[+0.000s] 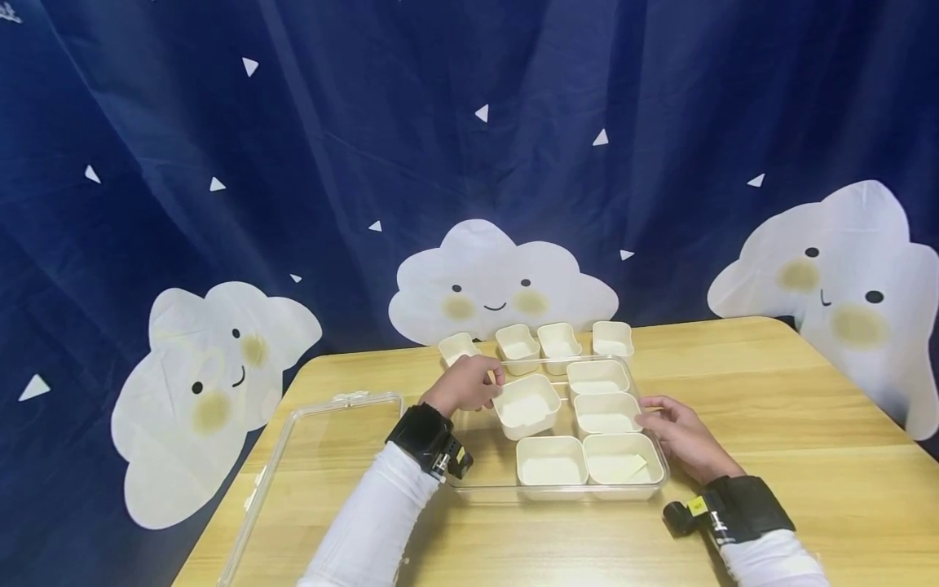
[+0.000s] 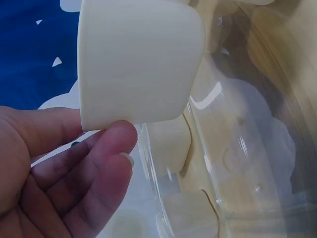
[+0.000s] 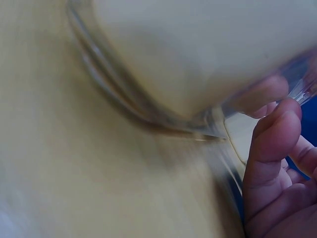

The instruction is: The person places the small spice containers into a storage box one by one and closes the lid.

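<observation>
While the left hand (image 1: 465, 385) grips one cup (image 1: 526, 405), four cups sit in the tray (image 1: 480, 477).

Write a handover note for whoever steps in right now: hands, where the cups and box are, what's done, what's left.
Left hand: grips a cream cup, tilted over the clear box.
Right hand: fingers rest on the box's right rim, steadying it.
In the box: four cups seated, two on the near row, two stacked behind them on the right side.
Behind the box on the table: four loose cups in a row.
Clear lid: lying flat to the left of the box.
Done: four cups in place.
Left, probably: seat the held cup, add the loose ones, fit the lid.
</observation>
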`<state>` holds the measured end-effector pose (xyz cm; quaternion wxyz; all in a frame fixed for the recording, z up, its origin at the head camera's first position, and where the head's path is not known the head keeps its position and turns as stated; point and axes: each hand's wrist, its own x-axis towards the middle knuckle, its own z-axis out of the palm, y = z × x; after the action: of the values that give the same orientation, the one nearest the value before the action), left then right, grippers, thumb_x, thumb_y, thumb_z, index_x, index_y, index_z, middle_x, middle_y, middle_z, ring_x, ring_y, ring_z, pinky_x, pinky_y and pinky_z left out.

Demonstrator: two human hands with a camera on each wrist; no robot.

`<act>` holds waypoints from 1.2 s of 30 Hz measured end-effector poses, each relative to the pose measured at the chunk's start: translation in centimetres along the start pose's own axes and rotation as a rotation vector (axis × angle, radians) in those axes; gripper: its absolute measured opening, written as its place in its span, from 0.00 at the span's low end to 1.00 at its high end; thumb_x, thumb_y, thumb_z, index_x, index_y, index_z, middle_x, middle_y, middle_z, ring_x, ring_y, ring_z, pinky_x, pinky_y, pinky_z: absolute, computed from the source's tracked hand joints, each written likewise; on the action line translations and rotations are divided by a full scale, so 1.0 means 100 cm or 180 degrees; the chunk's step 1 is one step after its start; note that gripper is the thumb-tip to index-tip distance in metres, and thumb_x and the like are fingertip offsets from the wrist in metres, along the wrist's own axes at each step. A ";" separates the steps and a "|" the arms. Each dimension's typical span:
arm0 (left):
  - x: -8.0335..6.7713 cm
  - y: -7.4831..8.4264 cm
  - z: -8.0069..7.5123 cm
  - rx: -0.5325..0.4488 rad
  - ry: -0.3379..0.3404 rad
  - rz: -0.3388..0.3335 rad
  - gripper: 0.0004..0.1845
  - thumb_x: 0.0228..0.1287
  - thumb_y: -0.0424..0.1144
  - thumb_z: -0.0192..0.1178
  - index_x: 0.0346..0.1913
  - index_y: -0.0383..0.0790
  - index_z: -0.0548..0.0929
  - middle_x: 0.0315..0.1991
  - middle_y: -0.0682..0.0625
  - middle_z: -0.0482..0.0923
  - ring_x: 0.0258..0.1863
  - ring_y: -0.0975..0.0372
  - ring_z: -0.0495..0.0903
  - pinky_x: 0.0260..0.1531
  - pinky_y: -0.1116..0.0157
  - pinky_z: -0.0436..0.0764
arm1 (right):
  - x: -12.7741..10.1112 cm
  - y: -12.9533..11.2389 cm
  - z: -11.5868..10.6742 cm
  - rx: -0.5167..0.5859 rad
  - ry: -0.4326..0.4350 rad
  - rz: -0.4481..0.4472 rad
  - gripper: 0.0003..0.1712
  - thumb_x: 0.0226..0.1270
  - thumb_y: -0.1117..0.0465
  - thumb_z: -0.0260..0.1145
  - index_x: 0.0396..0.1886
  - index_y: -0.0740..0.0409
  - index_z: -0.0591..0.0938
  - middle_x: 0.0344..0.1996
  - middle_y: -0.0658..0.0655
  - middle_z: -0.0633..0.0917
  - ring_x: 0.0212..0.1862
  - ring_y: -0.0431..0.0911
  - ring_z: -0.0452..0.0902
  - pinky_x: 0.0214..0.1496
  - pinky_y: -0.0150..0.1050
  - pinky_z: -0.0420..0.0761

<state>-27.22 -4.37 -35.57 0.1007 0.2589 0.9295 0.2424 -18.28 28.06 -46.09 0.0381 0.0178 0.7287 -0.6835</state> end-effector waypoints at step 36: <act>0.022 0.019 0.015 0.0200 -0.0207 -0.0082 0.10 0.62 0.24 0.55 0.37 0.43 0.80 0.18 0.51 0.77 0.16 0.62 0.78 0.19 0.69 0.74 | 0.000 -0.001 0.000 0.0023 0.0014 -0.0017 0.29 0.68 0.65 0.58 0.63 0.77 0.61 0.38 0.61 0.77 0.35 0.42 0.77 0.36 0.36 0.80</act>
<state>-27.79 -1.11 -36.06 0.1258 0.2577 0.9362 0.2033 -18.23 28.02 -46.03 0.0346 0.0175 0.7264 -0.6862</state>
